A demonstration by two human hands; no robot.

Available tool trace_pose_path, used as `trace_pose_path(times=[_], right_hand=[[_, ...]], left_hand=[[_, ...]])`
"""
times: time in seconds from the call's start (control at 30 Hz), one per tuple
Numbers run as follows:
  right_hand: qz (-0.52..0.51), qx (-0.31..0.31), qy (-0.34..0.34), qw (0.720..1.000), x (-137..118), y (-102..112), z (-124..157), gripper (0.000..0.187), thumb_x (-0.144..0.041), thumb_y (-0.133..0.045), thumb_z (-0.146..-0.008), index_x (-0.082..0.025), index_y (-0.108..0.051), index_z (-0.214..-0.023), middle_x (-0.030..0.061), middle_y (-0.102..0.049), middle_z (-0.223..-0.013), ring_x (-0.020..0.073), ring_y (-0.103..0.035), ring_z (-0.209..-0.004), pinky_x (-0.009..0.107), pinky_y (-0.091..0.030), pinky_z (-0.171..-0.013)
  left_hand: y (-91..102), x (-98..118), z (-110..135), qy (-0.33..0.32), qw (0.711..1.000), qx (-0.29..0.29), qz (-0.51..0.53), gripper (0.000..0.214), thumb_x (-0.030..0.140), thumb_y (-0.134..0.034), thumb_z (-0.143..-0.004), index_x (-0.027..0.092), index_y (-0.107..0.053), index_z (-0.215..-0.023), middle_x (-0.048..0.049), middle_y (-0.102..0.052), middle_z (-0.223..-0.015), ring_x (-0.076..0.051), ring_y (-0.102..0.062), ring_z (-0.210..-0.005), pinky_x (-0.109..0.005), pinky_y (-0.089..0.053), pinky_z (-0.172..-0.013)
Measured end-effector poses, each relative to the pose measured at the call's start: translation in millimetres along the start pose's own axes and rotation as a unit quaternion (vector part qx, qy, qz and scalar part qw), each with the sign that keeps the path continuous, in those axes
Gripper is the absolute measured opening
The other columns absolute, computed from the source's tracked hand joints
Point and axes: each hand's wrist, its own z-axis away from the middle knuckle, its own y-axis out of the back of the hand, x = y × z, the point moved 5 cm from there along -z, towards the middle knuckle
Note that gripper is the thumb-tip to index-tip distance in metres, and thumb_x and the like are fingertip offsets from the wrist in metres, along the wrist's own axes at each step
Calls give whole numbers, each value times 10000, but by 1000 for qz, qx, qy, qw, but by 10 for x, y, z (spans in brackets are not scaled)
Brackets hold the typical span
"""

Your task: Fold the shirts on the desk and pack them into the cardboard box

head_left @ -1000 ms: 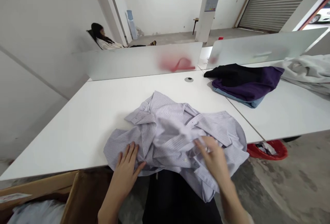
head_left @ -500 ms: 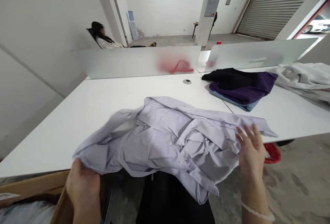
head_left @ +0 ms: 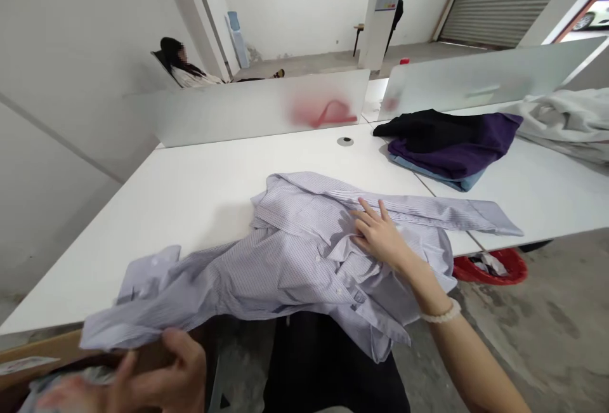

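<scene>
A striped grey-lilac button-up shirt (head_left: 290, 267) lies crumpled across the front of the white table (head_left: 214, 165), its lower part hanging over the edge. One sleeve stretches right along the tabletop; the other reaches the left front edge, its cuff folded back. My right hand (head_left: 380, 235) is open over the middle of the shirt, fingers spread at the base of the right sleeve. My left hand (head_left: 162, 372), partly blurred, is just below the left sleeve's edge with its fingers apart and nothing visible in them. Whether its thumb touches the cloth I cannot tell.
Folded black and purple clothes (head_left: 451, 146) lie on blue cloth at the right, with white fabric (head_left: 571, 121) beyond. A cardboard box (head_left: 42, 343) with cloth stands lower left, a red-lined bin (head_left: 514, 267) at right. Behind the frosted divider (head_left: 228, 108) a person (head_left: 183, 67) sits.
My left hand has let go of the left sleeve and dropped lower; the sleeve now lies farther left and toward me. My right hand has moved left onto the shirt's middle.
</scene>
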Motion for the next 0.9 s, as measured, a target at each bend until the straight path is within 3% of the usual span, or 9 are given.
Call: trace_pose_path(times=[0.1,0.2,0.3,0.43,0.5,0.6,0.73,0.8,0.9], right_hand=[[-25,13,-24,999,44,289,251,200,-227,-441,-899,-215,-503,-709,44,-606,-696,222,-620,-799,424,-447,-862],[-45,-9,-104,994,68,516,666,278,-379,-422,-923,-230,-475,-694,-7,-497,-530,164,-504,-497,283,-376,-528],[-104,-105,-155,977,-38,565,1076,309,-459,-419,-937,-238,-518,-746,-30,-495,-505,149,-495,-433,264,-309,-459],[-201,-231,-100,947,-393,507,1261,195,-431,-486,-931,-277,-605,-921,-15,-628,-666,162,-603,-558,259,-393,-494],[-215,-223,-80,947,-503,483,1121,194,-389,-461,-949,-276,-615,-981,5,-652,-773,167,-631,-657,262,-452,-555],[-192,-135,-64,970,-490,381,691,222,-318,-418,-965,-244,-608,-1054,53,-652,-985,192,-638,-870,313,-517,-727],[-73,13,-68,995,-217,46,12,320,-254,-419,-944,-198,-547,-1233,157,-472,-1375,305,-429,-1282,499,-417,-976],[-21,39,-108,993,-32,-166,-284,393,-275,-458,-930,-171,-495,-1307,190,-457,-1381,333,-407,-1291,521,-389,-982],[4,-10,-130,991,180,-402,-627,314,-287,-500,-914,-157,-585,-1186,166,-620,-1126,292,-558,-1074,407,-433,-878]], left_hand=[[50,251,-138,-86,992,85,-39,459,104,-553,-772,247,-421,-1188,-135,-385,-1438,-356,-294,-1375,-677,-200,-1097],[-213,396,-340,-84,996,-22,11,250,144,-451,-869,200,-537,-1098,-111,-654,-1142,-259,-600,-1102,-557,-308,-1094],[-519,409,-446,-70,994,-89,-5,295,258,-395,-915,162,-557,-1142,-122,-693,-1055,-250,-645,-987,-508,-345,-1070],[-896,283,-417,-55,984,-162,-53,505,402,-310,-937,48,-501,-1242,-260,-590,-1235,-368,-549,-1163,-585,-373,-993],[-1001,235,-370,-59,982,-177,-39,511,424,-306,-938,54,-510,-1227,-267,-555,-1285,-378,-501,-1224,-587,-372,-994],[-1025,197,-295,-48,980,-191,33,469,453,-349,-925,108,-546,-1174,-223,-587,-1266,-341,-497,-1246,-552,-369,-1026],[-931,189,-201,-7,955,-257,144,406,453,-383,-916,164,-618,-1075,-147,-581,-1313,-287,-467,-1291,-517,-356,-1075],[-889,155,-191,31,938,-288,189,413,427,-348,-934,179,-619,-1124,-115,-598,-1299,-239,-490,-1275,-468,-378,-1078],[-886,27,-259,73,933,-291,196,442,412,-330,-935,177,-579,-1214,-118,-579,-1322,-216,-503,-1263,-433,-383,-1082]])
